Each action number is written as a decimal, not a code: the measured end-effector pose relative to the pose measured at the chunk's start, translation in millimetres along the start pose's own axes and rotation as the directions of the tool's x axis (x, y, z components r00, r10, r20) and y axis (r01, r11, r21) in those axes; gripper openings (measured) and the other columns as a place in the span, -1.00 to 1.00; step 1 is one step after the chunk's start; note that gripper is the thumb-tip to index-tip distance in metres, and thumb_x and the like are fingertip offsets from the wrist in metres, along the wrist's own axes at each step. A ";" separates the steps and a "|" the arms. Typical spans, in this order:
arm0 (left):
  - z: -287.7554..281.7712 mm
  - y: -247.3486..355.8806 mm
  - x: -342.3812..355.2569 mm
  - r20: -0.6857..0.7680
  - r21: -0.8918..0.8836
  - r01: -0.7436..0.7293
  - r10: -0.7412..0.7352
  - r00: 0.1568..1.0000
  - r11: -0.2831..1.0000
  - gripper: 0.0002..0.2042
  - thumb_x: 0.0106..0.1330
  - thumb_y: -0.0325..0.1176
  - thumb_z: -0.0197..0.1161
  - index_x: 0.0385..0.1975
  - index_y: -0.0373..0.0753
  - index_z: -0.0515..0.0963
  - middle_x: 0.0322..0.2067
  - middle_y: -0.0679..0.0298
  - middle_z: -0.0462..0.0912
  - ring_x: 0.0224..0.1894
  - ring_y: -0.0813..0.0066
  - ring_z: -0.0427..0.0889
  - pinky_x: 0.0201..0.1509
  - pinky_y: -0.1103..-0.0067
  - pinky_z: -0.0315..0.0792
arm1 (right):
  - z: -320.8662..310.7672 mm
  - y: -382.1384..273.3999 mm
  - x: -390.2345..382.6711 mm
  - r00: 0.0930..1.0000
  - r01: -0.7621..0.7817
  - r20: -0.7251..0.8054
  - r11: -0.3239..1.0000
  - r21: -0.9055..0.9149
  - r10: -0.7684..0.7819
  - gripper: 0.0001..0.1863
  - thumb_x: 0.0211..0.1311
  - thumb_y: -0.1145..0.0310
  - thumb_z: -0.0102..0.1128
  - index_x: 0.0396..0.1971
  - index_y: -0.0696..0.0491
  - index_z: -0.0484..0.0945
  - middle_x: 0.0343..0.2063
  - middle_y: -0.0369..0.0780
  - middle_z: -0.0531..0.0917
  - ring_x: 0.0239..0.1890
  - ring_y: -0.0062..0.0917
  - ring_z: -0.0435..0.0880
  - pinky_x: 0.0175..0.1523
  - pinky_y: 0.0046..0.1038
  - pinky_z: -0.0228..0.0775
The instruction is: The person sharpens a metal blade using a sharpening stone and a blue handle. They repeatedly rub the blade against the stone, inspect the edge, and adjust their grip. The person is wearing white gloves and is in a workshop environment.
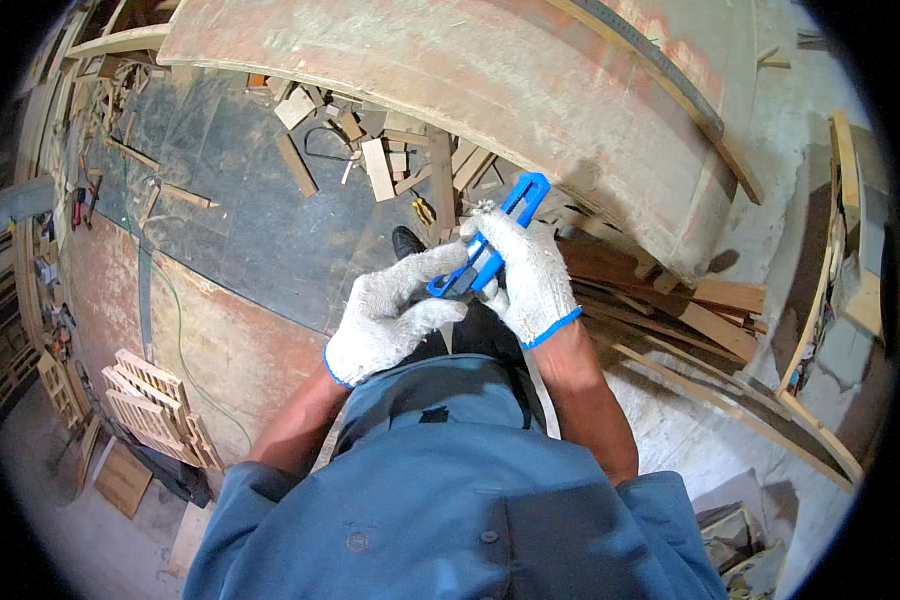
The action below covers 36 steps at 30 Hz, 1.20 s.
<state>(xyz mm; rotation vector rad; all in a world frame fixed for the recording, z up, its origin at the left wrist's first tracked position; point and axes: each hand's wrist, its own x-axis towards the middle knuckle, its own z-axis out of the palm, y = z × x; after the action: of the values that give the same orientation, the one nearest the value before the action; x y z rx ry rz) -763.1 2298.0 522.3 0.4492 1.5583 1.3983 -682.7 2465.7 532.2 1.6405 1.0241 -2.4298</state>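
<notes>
I hold a bright blue, frame-shaped hand tool (528,192) in front of my waist, tilted with its looped far end up to the right. Two bars with a gap between them run along it. I cannot make out its exact kind. My right hand (532,280), in a white knit glove with a blue cuff, is closed round its middle. My left hand (382,318), gloved the same way, pinches the near end, where a dark grey part (458,283) shows between the fingers. Both hands partly cover the tool.
A large curved plywood panel (390,60) spans the far side. Wood offcuts (378,168) and yellow-handled pliers (424,210) lie on the dark sheet ahead. Stacked boards (680,310) stand close at right. Slatted wooden pieces (150,405) and a green cord (175,320) are at left.
</notes>
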 end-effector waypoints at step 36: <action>7.8 11.5 -25.3 -0.179 0.544 0.006 0.109 0.978 0.839 -0.71 0.26 -0.42 0.31 -0.03 -0.23 0.50 -0.27 0.03 0.72 -0.25 0.13 0.77 -0.18 0.38 0.60 | 28.2 38.1 5.3 0.991 0.127 0.009 0.915 -0.384 -0.134 -0.70 0.28 0.11 0.26 -0.45 0.06 0.63 -0.65 -0.38 0.51 -0.70 -0.70 0.39 -0.64 -0.56 0.13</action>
<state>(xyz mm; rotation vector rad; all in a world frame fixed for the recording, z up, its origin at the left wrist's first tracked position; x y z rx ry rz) -748.3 2285.6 543.9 0.7073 2.1365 1.0433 -693.6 2422.5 515.2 1.5018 1.5408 -2.1038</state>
